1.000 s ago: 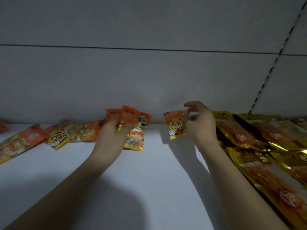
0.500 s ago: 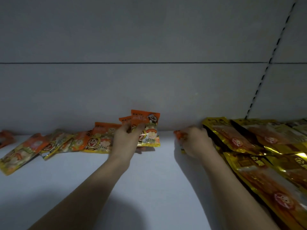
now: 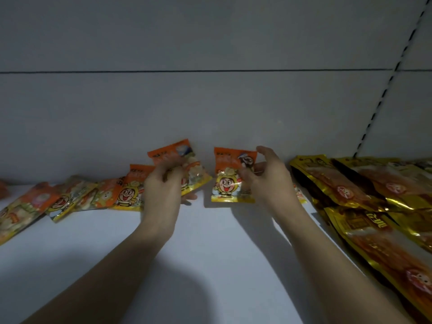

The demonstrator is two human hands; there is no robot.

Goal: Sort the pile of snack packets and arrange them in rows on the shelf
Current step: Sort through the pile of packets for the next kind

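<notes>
On the white shelf [image 3: 210, 249], my left hand [image 3: 163, 188] grips a small orange-and-yellow snack packet [image 3: 187, 167], tilted against the back wall. My right hand [image 3: 268, 181] pinches the right side of another small orange packet [image 3: 226, 178] with a cartoon face, held upright just above the shelf. A row of the same small packets [image 3: 70, 199] leans along the back wall to the left, overlapping one another; the nearest one [image 3: 131, 192] touches my left hand. One more small packet [image 3: 300, 195] peeks out behind my right wrist.
Large gold-and-brown snack pouches [image 3: 364, 202] lie overlapped across the right side of the shelf, down to the front right. The grey back panel [image 3: 210, 101] rises behind everything. A slotted shelf upright [image 3: 383, 94] runs up at the right.
My right hand has lifted a small packet up from the spot beside the gold pouches and holds it upright. My left hand has shifted its packet slightly, still against the wall.
</notes>
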